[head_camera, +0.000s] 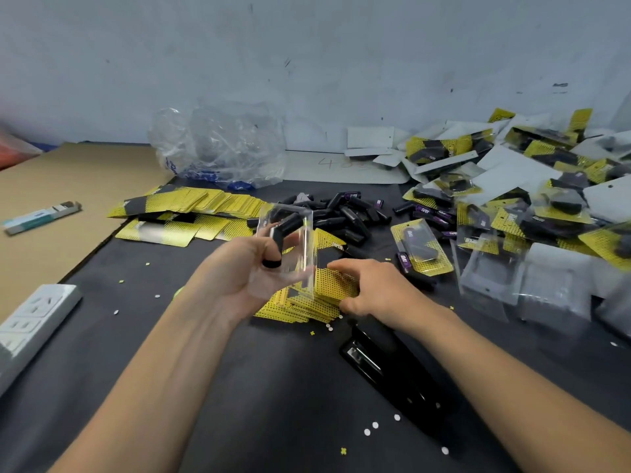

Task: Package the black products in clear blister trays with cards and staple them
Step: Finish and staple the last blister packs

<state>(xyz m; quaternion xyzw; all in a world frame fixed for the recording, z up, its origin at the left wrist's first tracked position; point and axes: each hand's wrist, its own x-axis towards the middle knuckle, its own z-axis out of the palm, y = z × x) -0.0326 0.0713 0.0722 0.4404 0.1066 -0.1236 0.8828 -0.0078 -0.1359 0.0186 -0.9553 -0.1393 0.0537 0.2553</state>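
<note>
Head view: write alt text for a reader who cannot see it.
The left hand holds a clear blister tray and a black product, while the right hand grips a stack of yellow cards. A black stapler lies nearby.

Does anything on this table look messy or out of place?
Yes. Small white paper dots are strewn over the dark mat, the yellow cards at back left lie in a crooked fan, and the finished packs on the right sit in a jumbled heap.
</note>
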